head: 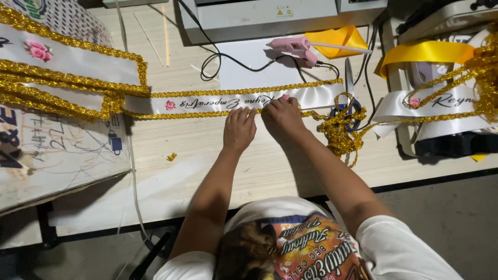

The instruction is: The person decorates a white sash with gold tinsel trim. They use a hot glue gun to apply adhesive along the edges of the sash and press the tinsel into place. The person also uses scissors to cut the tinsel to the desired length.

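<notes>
Currently on the desk: white sash receiving gold trim

Item one, a white satin sash (228, 102), is lying flat along the wooden desk (207, 171), carrying dark script and a small pink flower print. Gold glitter trim (207, 94) is running along both of its long edges.

Left hand (239, 128) is resting palm down at the sash's lower edge, fingers held close together and pressing on the trim. Right hand (281, 116) is sitting just beside it, fingertips bunched and pinching the trim against the sash.

Item two, a loose tangle of gold trim (340, 132), is piling up to the right of the hands, partly covering blue-handled scissors (350, 98).

Item three, a pink glue gun (295, 48), is lying beyond the sash on a white sheet, its black cord looping away; yellow ribbon (337, 39) is lying behind it.

Further finished sashes with gold edging (67, 78) are stacking up at far left over a printed cardboard box (52, 150). Another white sash (441, 101) is draping over a dark object at far right. No containers with contents are showing.
</notes>
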